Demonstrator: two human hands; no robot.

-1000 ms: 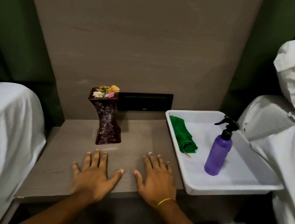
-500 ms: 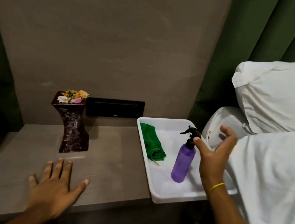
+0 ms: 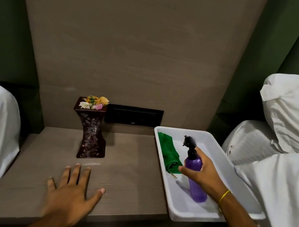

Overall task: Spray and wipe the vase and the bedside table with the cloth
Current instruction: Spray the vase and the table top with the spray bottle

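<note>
Wooden surface [image 3: 131, 169] between two white beds. White tray [image 3: 205, 213] on its right end. Dark vase [image 3: 91, 135] upright left of the tray, well apart, flowers on top. Left hand [image 3: 71, 197] flat on the surface left of the tray, fingers spread, holding nothing. Right hand [image 3: 202, 173] inside the tray, wrapped around the purple spray bottle [image 3: 196, 178], bottle tilted. Folded green cloth [image 3: 169, 154] in the tray's left half, beside the bottle.

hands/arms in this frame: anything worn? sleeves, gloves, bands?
Both forearms are bare as far as the frame shows: no sleeves, no gloves. The right hand has a thin yellow band around the wrist. The left hand shows no rings, watch or band.
</note>
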